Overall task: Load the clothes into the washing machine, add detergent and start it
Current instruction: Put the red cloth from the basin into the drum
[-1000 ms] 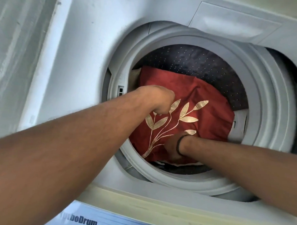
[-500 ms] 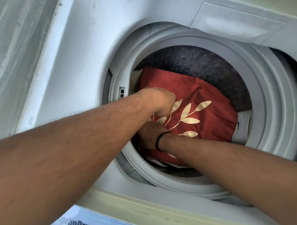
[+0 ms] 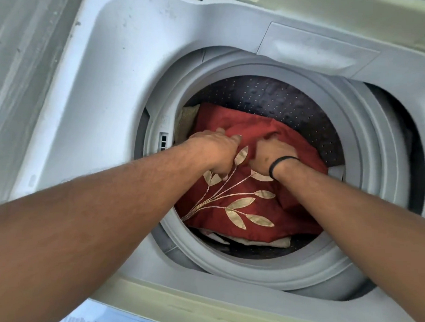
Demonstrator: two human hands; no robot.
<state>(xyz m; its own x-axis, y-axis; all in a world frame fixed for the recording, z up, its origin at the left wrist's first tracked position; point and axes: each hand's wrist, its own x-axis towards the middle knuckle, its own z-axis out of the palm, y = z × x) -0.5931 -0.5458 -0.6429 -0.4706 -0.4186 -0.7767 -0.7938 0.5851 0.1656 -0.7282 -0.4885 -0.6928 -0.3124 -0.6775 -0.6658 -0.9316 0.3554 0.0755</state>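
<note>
I look down into a top-loading washing machine (image 3: 112, 88) with a round grey tub rim (image 3: 363, 243). A red cloth with gold leaf embroidery (image 3: 228, 210) lies in the dark perforated drum (image 3: 282, 98). Both my hands are inside the tub on the cloth. My left hand (image 3: 216, 153) grips a fold of the red fabric near its middle. Close to it on the right, my right hand (image 3: 272, 158), a black band at the wrist, has its fingers dug into the fabric. Beige cloth (image 3: 186, 123) shows at the left and under the red one.
The machine's white top surround frames the tub, with a flat lidded panel (image 3: 316, 48) at the back right. A control strip with lettering (image 3: 97, 320) runs along the near edge. A grey wall (image 3: 23, 55) stands at the left.
My right hand has moved up from the cloth's near edge to beside my left hand. The red cloth is bunched between the hands, and the view has shifted back.
</note>
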